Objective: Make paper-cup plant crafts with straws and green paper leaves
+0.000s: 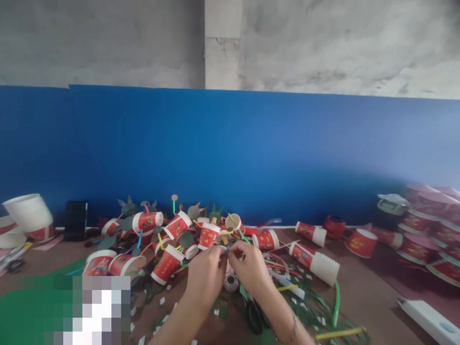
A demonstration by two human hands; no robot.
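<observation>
Small blue piece (227, 249), barely visible, is pinched between the fingertips of both hands just below the centre of the frame, above a brown table (373, 278). The table spans the bottom of the frame, strewn with green scraps (319, 306) and white paper bits (216, 312), with a green sheet (21, 311) at lower left and a white device (431, 318) at lower right. Red paper cups (167, 265), many tipped over, are heaped left of centre among coloured straws (161, 241); a nested cup stack (325, 269) lies right of centre, and pink-topped cups (419, 245) are piled at the right edge. Behind, a blue wall band (230, 148) crosses the middle, with bare grey wall (108, 43) above and a paler pillar (223, 48) at top centre. Both forearms rise from the bottom edge and converge. The left hand (206, 270) is closed, its knuckles up and fingers curled inward; the right hand (249, 268) mirrors it, thumb and forefinger pressed together at the piece, a tape roll (231, 289) just below them
</observation>
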